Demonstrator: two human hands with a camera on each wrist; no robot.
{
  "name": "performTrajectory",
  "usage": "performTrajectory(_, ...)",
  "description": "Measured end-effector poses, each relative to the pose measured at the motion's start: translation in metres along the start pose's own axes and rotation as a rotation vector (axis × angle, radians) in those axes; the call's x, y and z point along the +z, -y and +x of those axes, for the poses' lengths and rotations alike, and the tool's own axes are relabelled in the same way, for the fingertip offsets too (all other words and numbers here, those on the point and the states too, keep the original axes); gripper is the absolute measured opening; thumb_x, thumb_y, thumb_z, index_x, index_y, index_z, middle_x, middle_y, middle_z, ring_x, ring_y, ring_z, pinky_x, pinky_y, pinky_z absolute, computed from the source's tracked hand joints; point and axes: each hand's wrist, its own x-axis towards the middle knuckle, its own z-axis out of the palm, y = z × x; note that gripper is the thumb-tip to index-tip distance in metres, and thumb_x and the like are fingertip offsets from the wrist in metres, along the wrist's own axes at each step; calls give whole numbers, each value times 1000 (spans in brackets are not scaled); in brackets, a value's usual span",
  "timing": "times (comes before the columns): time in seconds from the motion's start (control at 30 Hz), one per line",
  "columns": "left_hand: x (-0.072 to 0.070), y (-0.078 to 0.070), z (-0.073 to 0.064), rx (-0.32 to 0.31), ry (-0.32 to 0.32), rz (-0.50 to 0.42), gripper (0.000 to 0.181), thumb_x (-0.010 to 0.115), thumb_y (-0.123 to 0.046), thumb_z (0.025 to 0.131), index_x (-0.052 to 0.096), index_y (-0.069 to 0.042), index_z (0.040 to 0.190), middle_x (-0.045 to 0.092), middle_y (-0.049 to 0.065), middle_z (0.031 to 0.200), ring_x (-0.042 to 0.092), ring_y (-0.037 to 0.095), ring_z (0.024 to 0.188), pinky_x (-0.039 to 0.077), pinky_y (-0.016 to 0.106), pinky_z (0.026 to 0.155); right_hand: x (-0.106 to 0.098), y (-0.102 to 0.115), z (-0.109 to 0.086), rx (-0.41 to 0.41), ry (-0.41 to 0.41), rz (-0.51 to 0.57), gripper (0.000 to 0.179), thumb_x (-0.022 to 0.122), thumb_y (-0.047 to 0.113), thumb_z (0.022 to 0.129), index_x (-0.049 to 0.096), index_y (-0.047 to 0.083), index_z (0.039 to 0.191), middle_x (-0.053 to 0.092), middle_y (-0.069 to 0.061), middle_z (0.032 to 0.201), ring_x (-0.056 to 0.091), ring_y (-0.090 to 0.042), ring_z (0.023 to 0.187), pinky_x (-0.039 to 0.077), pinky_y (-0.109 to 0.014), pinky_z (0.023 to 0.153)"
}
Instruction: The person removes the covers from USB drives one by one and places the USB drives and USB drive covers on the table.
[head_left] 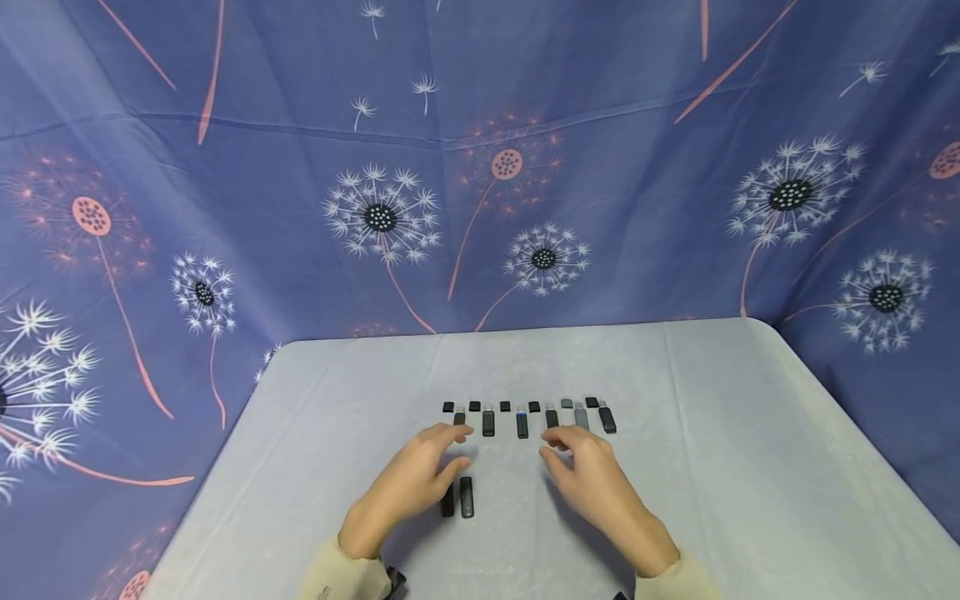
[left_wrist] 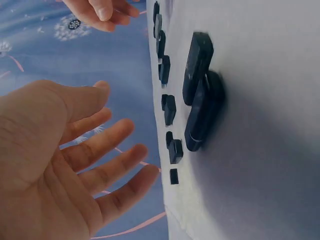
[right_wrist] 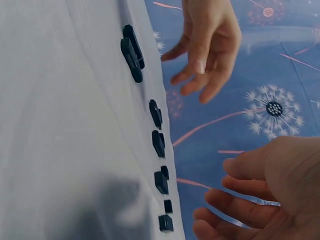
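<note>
Both hands hover over the table with fingers relaxed and nothing held. My left hand is above two closed black USB sticks, the nearer one lying beside the other, which the hand partly covers. Farther back, several uncapped USB sticks stand in a row, among them a black one, one with a blue connector and a grey one. Small caps, such as a black cap and a grey cap, lie behind them. My right hand is in front of the row's right part, partly hiding some sticks.
A pale cloth covers the table. Behind it hangs a blue curtain with a dandelion pattern, close to the table's back edge. Shadows of the hands fall on the cloth.
</note>
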Motion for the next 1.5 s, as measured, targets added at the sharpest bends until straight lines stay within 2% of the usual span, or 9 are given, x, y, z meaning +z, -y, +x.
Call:
performTrajectory(0.23, 3, -19, -16, 1, -138, 87, 38, 74, -17, 96, 66, -10, 132, 71, 5, 118, 67, 24, 113, 57, 43, 93, -19, -7, -9, -16, -29, -24, 20, 80, 4, 86, 76, 4, 106, 73, -9, 104, 70, -24, 91, 61, -36, 75)
performTrajectory(0.37, 6, -28, -21, 21, -220, 155, 42, 79, -21, 92, 67, -11, 131, 71, 4, 119, 67, 25, 113, 57, 42, 94, -29, -10, -16, -53, -40, -60, 27, 82, 10, 87, 75, 4, 112, 72, -9, 111, 71, -28, 101, 60, -44, 83)
performTrajectory(0.43, 7, -32, -23, 36, -238, 185, 45, 81, -24, 90, 67, -12, 131, 70, 4, 120, 66, 25, 113, 56, 41, 95, -33, -11, -20, -77, -39, -87, 33, 83, 15, 87, 73, 3, 116, 72, -9, 115, 71, -29, 108, 59, -47, 89)
performTrajectory(0.53, 9, -36, -25, 43, -231, 210, 50, 83, -30, 89, 66, -13, 133, 69, 2, 123, 65, 24, 117, 55, 41, 97, -38, -12, -25, -99, -36, -117, 42, 84, 20, 87, 71, 1, 122, 70, -13, 123, 68, -34, 118, 56, -51, 96)
performTrajectory(0.73, 13, -42, -31, 8, -213, 222, 65, 83, -46, 86, 61, -16, 139, 62, 2, 133, 57, 25, 130, 52, 48, 101, -44, -11, -36, -93, -42, -180, 58, 85, 30, 85, 66, 6, 135, 64, -21, 137, 60, -41, 126, 52, -59, 100)
performTrajectory(0.9, 15, -44, -35, -29, -198, 237, 73, 72, -63, 89, 57, -19, 145, 59, 3, 139, 53, 28, 135, 49, 55, 102, -40, -12, -41, -184, -94, -218, 73, 90, 37, 79, 63, 6, 139, 64, -20, 137, 59, -43, 128, 49, -60, 102)
performTrajectory(1.0, 17, -43, -38, -63, -198, 261, 78, 64, -71, 89, 55, -20, 147, 57, 5, 144, 50, 33, 139, 47, 59, 104, -38, -12, -44, -205, -91, -230, 80, 89, 44, 78, 61, 5, 142, 63, -22, 138, 57, -47, 129, 46, -64, 104)
performTrajectory(1.3, 23, -37, -51, -110, -222, 339, 96, 70, -75, 80, 49, -18, 154, 47, 11, 157, 31, 43, 153, 37, 68, 111, -32, -11, -50, -130, -25, -221, 91, 85, 56, 78, 53, 11, 151, 59, -17, 146, 47, -49, 140, 36, -76, 105)
performTrajectory(1.5, 27, -29, -61, -168, -242, 373, 105, 70, -79, 76, 43, -17, 158, 45, 12, 160, 28, 44, 154, 32, 71, 113, -26, -12, -50, -48, 37, -259, 101, 81, 65, 78, 41, 19, 159, 54, -19, 151, 43, -54, 141, 27, -84, 104)
